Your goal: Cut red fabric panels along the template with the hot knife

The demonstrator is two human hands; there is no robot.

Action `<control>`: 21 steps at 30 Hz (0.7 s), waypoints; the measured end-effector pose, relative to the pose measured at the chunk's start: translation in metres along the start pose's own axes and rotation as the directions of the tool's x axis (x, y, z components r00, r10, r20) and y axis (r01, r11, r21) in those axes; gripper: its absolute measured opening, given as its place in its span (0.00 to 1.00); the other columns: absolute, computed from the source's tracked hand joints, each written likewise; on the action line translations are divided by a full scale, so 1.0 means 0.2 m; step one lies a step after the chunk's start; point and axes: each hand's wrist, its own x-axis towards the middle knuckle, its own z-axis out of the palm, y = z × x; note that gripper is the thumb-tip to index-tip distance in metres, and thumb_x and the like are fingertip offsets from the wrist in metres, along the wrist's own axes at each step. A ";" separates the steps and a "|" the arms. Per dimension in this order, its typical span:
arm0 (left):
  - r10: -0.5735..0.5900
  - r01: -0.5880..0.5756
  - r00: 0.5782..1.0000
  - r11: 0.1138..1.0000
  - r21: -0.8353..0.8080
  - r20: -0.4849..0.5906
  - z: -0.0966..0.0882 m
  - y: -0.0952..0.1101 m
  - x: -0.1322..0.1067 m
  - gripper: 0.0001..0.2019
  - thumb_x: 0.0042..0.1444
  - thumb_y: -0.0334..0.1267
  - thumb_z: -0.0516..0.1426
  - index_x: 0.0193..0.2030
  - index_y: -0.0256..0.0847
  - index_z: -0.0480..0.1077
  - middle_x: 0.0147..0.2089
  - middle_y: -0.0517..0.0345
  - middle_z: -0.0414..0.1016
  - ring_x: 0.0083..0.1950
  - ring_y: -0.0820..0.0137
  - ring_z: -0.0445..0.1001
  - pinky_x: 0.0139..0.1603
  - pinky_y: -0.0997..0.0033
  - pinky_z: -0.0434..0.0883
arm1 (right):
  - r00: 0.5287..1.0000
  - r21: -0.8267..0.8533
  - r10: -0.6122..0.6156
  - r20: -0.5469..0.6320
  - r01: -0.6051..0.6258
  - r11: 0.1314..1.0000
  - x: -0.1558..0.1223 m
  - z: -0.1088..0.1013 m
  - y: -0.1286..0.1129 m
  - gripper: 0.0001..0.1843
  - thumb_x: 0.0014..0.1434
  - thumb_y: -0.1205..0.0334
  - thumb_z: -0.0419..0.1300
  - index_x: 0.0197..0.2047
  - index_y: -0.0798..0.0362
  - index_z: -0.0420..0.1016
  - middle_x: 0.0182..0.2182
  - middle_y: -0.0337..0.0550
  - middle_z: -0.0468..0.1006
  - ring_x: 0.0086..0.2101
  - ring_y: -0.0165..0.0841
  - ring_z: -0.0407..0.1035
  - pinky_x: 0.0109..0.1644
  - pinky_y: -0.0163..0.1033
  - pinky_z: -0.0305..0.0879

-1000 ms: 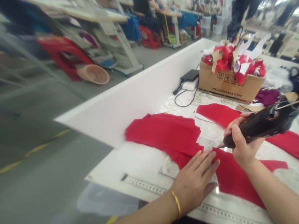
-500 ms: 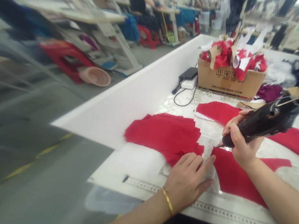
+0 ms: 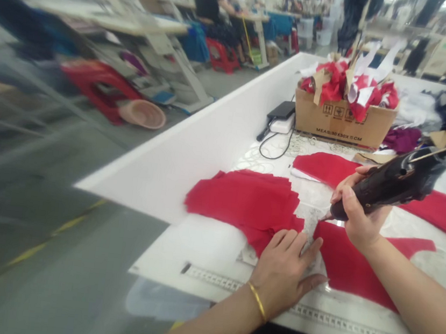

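My left hand (image 3: pixel 284 269) lies flat with fingers stretched out, pressing on the red fabric (image 3: pixel 249 200) and a white lace-like piece (image 3: pixel 311 217) near the table's front edge. My right hand (image 3: pixel 357 213) is closed around a dark hand-held cutting tool (image 3: pixel 395 183). The tool's pointed tip touches the lace just right of my left fingertips. More red fabric (image 3: pixel 351 264) spreads under my right wrist. A gold bangle sits on my left wrist.
A cardboard box (image 3: pixel 342 122) stuffed with red and white scraps stands at the back of the white table (image 3: pixel 191 158). A black adapter with cable (image 3: pixel 280 114) lies left of it. A ruler strip (image 3: pixel 334 319) runs along the front edge. Workers and benches fill the background.
My left hand has shifted slightly left and back along the fabric's edge, fingers staying flat. The tool's tip has stayed at nearly the same spot on the lace.
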 end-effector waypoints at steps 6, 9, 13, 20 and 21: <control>0.004 -0.003 1.000 1.000 0.007 -0.017 0.01 0.00 0.00 0.29 0.73 0.57 0.46 0.58 0.34 0.74 0.38 0.48 0.70 0.41 0.57 0.67 0.45 0.56 0.67 | 0.998 -0.060 0.000 -0.062 -0.004 0.998 -0.01 0.02 0.00 0.11 0.56 0.58 0.67 0.37 0.47 0.68 0.21 0.31 0.71 0.20 0.31 0.70 0.26 0.39 0.70; 0.015 -0.015 0.999 1.000 0.012 -0.033 0.00 0.00 0.00 0.31 0.74 0.57 0.42 0.60 0.33 0.73 0.39 0.48 0.70 0.40 0.58 0.66 0.45 0.57 0.66 | 1.000 0.005 0.002 -0.027 -0.002 1.000 -0.03 0.01 -0.01 0.11 0.57 0.62 0.66 0.41 0.47 0.68 0.24 0.31 0.74 0.21 0.30 0.70 0.26 0.38 0.71; 0.026 -0.026 0.998 1.000 0.012 -0.059 0.00 0.01 0.01 0.30 0.75 0.55 0.41 0.59 0.34 0.73 0.39 0.47 0.71 0.40 0.58 0.65 0.44 0.57 0.66 | 0.997 0.103 0.021 0.079 -0.029 0.994 -0.07 0.00 -0.04 0.15 0.60 0.65 0.65 0.48 0.46 0.67 0.26 0.30 0.75 0.22 0.29 0.70 0.26 0.37 0.70; 0.008 -0.008 0.997 1.000 -0.007 -0.078 0.00 0.01 0.01 0.29 0.74 0.56 0.41 0.55 0.35 0.74 0.39 0.48 0.70 0.40 0.58 0.65 0.45 0.58 0.65 | 0.992 0.097 0.040 0.119 -0.052 0.994 -0.11 0.00 -0.05 0.15 0.62 0.64 0.64 0.49 0.46 0.66 0.28 0.31 0.75 0.24 0.29 0.71 0.29 0.38 0.73; 0.007 -0.008 0.997 1.000 -0.007 -0.082 0.00 0.01 0.01 0.30 0.74 0.56 0.41 0.55 0.34 0.74 0.39 0.48 0.70 0.40 0.57 0.65 0.45 0.57 0.65 | 0.992 0.093 0.036 0.118 -0.047 0.995 -0.11 0.00 -0.05 0.15 0.62 0.64 0.64 0.49 0.46 0.66 0.27 0.31 0.75 0.24 0.29 0.71 0.29 0.38 0.73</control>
